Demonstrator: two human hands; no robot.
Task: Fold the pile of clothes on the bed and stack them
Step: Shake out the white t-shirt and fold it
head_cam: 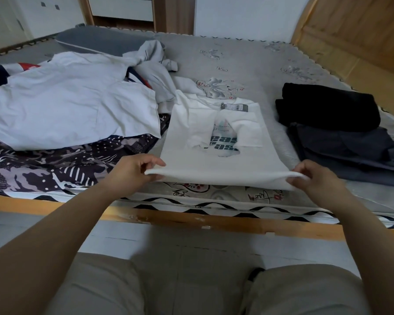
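Note:
A white printed T-shirt (216,160) lies on the grey mattress (248,62), its sides and sleeves folded inward and a tag at its far end. My left hand (132,171) pinches the near left corner of its hem, and my right hand (314,176) pinches the near right corner. The hem is lifted slightly off the bed. To the left sits the unfolded pile: a large white shirt (66,103), a patterned dark garment (55,164) and a grey garment (155,64). At the right stands a stack of folded dark clothes (332,123).
The bed's wooden frame edge (191,218) runs across in front of me, with my knees below it. A wooden headboard (355,30) rises at the far right. A grey pillow (96,40) lies at the bed's far left.

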